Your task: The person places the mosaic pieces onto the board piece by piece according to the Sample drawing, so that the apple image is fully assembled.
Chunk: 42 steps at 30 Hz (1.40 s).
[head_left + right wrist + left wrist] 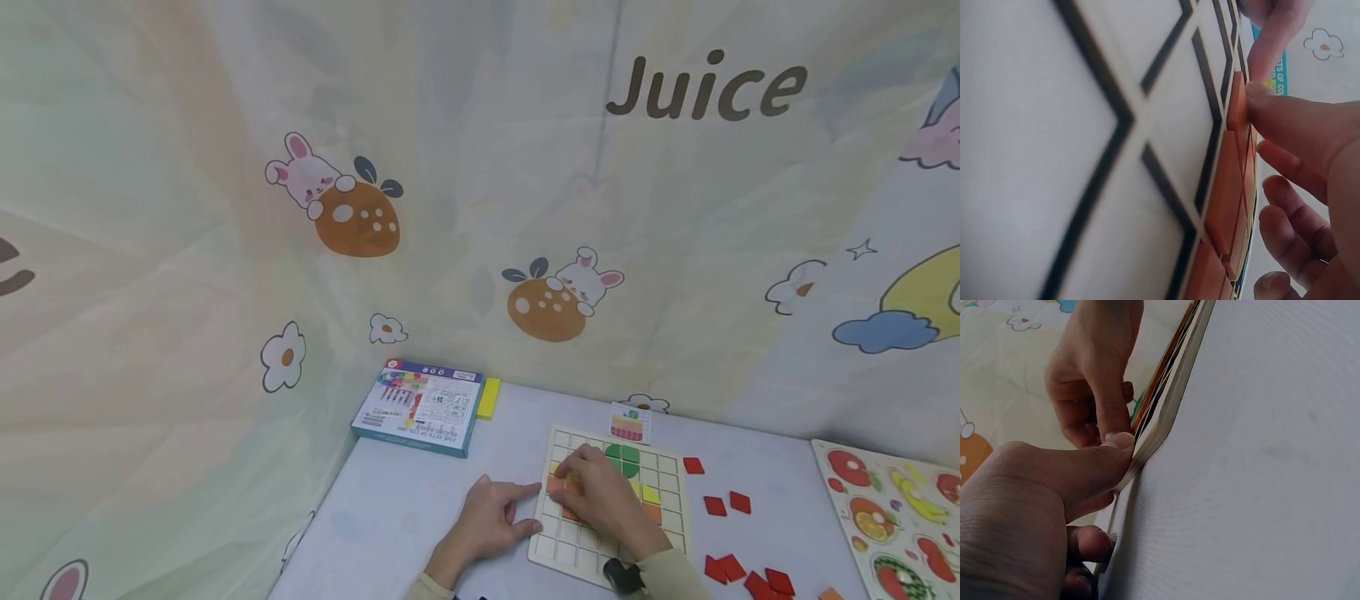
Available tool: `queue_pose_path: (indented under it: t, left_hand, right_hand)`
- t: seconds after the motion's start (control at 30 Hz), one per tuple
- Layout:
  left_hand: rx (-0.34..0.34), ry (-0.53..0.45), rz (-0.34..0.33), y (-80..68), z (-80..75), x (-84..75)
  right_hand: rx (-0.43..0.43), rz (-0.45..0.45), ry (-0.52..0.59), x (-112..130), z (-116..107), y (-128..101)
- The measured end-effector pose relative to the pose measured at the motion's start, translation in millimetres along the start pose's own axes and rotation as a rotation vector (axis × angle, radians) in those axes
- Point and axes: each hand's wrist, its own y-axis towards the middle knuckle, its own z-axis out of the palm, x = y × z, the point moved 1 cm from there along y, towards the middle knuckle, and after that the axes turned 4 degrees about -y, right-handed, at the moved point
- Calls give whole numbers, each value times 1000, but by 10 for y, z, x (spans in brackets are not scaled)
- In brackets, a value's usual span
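Note:
In the head view a pale grid board (566, 533) lies on the white table, with green, yellow and orange tiles in its cells. My right hand (600, 492) is over the board's left half. Its thumb and index finger pinch an orange square tile (1237, 103) by the board's left edge; the index tip is hidden in the right wrist view. More orange tiles (1224, 194) sit beside that one in the grid. At the board's left edge my left hand (487, 517) touches the rim with its extended index finger, thumb apart from it.
Loose red tiles (715, 506) are scattered right of the board. A small picture card (630, 423) lies behind it. A flat box (420, 408) with a yellow piece (488, 398) stands back left. A fruit-picture board (888, 517) occupies the far right. A printed curtain (450, 208) hangs behind.

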Motion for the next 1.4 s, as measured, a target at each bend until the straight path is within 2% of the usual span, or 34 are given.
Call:
queue_pose_path:
  t: [0.3,0.5,0.67,0.8,0.9,0.97,1.03,1.17,1.27,1.4]
  left_hand:
    - [-4,-13,-1,12,1,-28]
    - [-9,-13,10,30,18,-27]
    - [-7,-23,6,34,28,-34]
    - [2,-38,-24,25,29,-60]
    - [10,-54,-56,18,36,-75]
    - [17,-62,-71,10,44,-79]
    - [21,-66,-80,1,49,-73]
    - [18,-75,-84,-16,47,-54]
    - [14,-75,-80,-24,52,-32]
    - [11,-63,-75,-24,50,-6]
  right_hand:
    - [-55,-28,-33,-26,10,-33]
    - [-76,-9,-5,-31,3,-37]
    - [-47,25,77,-69,-53,-72]
    - [-52,59,168,-232,-235,-216]
    - [-66,98,164,-477,-460,-418]
    - [-42,152,138,-708,-621,-579]
    - [21,214,106,-981,-787,-737]
    - [201,332,54,-1595,-1077,-1041]
    - [302,378,22,-2039,-1245,-1263]
    - [377,406,12,-2502,-1335,-1510]
